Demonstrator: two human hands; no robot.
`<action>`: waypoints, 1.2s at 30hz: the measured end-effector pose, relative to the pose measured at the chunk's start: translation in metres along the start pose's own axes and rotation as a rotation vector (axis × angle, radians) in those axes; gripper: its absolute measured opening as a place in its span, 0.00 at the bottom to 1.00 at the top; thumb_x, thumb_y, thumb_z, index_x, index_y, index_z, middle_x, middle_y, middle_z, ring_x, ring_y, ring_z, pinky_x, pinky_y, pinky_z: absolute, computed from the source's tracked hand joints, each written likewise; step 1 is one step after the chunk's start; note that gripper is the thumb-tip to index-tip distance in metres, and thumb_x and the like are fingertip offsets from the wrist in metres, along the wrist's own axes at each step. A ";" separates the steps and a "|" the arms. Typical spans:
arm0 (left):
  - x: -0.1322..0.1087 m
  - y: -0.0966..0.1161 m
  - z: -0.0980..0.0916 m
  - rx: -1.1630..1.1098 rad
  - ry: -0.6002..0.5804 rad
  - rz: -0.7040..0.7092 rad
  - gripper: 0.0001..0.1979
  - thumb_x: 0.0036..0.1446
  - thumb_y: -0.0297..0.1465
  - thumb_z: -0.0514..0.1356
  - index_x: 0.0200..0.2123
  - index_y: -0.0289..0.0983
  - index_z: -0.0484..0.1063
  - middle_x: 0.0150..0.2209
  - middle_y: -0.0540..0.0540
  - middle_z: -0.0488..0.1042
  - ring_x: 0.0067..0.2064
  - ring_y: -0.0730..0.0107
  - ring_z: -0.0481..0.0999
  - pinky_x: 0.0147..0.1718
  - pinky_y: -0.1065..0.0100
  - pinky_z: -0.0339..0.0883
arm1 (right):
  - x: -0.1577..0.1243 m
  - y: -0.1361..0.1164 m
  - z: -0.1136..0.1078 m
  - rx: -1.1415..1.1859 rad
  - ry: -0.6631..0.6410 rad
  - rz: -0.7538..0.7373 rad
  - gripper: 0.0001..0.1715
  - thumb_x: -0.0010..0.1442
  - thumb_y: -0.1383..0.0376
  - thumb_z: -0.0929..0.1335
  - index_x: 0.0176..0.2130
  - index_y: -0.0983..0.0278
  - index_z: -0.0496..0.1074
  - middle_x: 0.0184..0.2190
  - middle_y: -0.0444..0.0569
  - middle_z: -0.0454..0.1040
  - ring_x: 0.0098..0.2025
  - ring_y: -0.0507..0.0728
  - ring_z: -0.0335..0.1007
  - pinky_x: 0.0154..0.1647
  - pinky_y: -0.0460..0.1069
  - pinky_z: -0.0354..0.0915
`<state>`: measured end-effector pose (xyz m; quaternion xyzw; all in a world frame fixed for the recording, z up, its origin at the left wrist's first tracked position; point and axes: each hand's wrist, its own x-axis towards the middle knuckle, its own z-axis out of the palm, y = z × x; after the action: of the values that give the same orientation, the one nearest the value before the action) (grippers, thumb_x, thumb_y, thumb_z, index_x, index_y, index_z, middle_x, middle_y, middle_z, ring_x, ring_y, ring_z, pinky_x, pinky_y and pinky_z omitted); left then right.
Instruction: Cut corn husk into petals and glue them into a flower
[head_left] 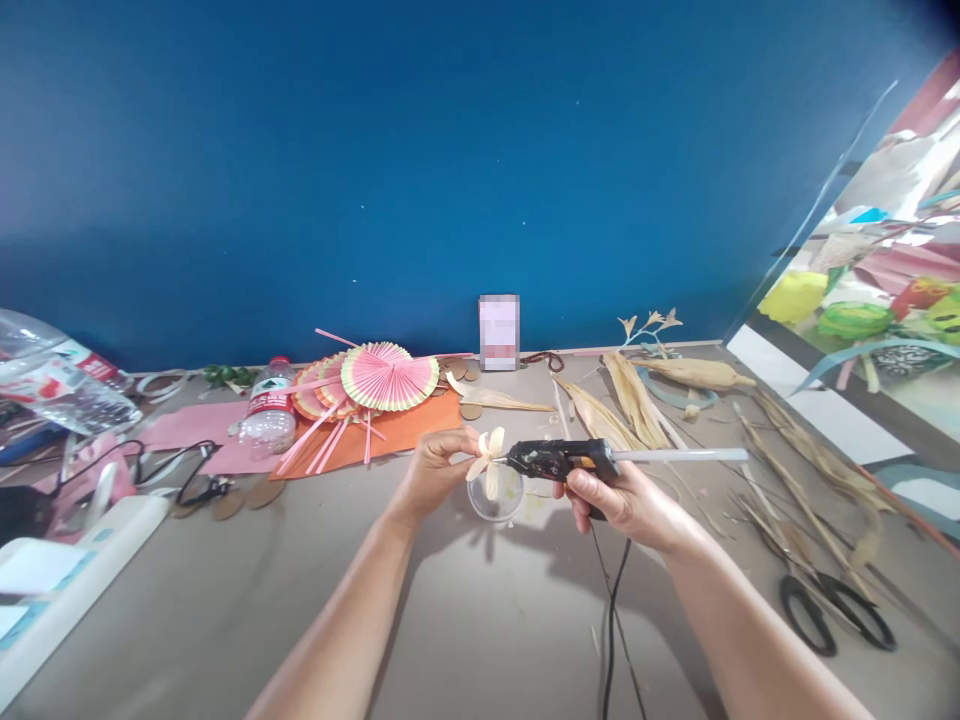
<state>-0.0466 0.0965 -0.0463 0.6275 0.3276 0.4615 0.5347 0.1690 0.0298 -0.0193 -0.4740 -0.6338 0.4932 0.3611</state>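
Observation:
My right hand [619, 500] is wrapped round the grip of a black hot glue gun [559, 460]. A white glue stick [682, 455] sticks out of its back end, and a black cord [611, 625] hangs down from it. Between the fingertips of my left hand [441, 468] is a pale cream flower [491, 462] with narrow strip petals, seemingly of dried husk. The nozzle points left at the flower's middle; whether it touches I cannot tell. Right below the flower stands a small clear cup [496, 508], partly hidden by it.
Pink paper fans [390, 377] and a plastic bottle [268, 410] lie on the left, near a white power strip [82, 590]. Dried corn husks [634, 400] and black-handled scissors [836, 610] are on the right. A phone-like screen [499, 333] leans against the blue wall [480, 180].

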 end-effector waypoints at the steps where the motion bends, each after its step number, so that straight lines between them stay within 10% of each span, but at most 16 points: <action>1: 0.000 0.000 0.000 0.005 -0.002 -0.003 0.02 0.39 0.29 0.66 0.21 0.37 0.76 0.24 0.48 0.71 0.28 0.72 0.68 0.30 0.70 0.60 | 0.000 0.000 0.000 0.001 0.003 0.007 0.23 0.53 0.48 0.62 0.26 0.66 0.67 0.19 0.44 0.68 0.16 0.50 0.64 0.20 0.46 0.59; 36: 0.001 -0.005 -0.002 -0.054 -0.008 -0.027 0.04 0.39 0.30 0.66 0.23 0.37 0.77 0.26 0.46 0.73 0.30 0.71 0.68 0.31 0.69 0.61 | 0.003 0.000 0.003 -0.194 0.010 -0.025 0.25 0.53 0.48 0.61 0.22 0.66 0.64 0.13 0.41 0.59 0.16 0.48 0.58 0.17 0.43 0.56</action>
<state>-0.0481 0.0990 -0.0514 0.6101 0.3211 0.4605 0.5591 0.1653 0.0319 -0.0199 -0.5014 -0.6827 0.4225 0.3226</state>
